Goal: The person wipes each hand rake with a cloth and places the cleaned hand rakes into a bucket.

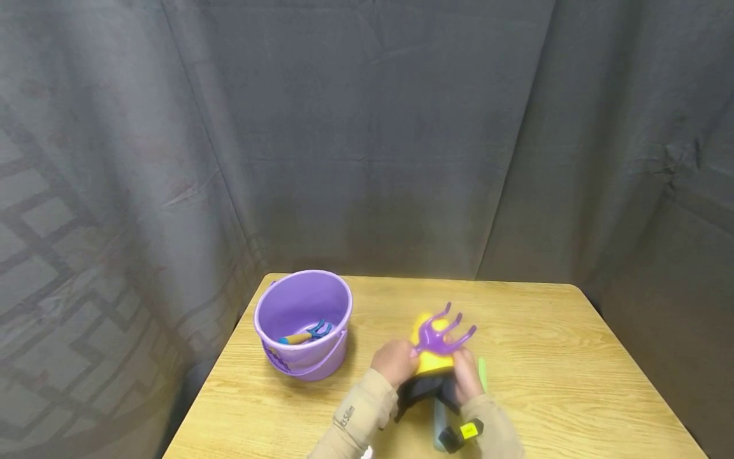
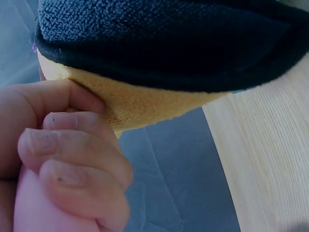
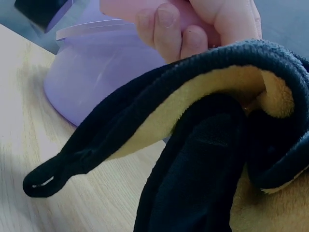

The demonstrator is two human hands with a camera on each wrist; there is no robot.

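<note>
My left hand (image 1: 395, 362) grips the pink handle (image 2: 36, 208) of a purple toy hand rake (image 1: 438, 338), its three prongs pointing up and to the right. Against the rake lies a cleaning cloth (image 1: 432, 363), yellow on one side and dark grey with a black border on the other. My right hand (image 1: 466, 377) holds this cloth about the rake's head, fingertips partly covered by it. In the right wrist view folds of the cloth (image 3: 193, 130) hang down, with a small loop at one corner, and hide the right hand.
A purple bucket (image 1: 327, 366) stands at the left of the wooden table (image 1: 562, 357); a blue hand rake (image 1: 318, 330) with a tan handle lies inside. Beside the right hand shows a light green piece (image 1: 482, 371). Under the cloth is a grey-blue piece (image 1: 439, 421). Grey curtains (image 1: 367, 140) surround the table.
</note>
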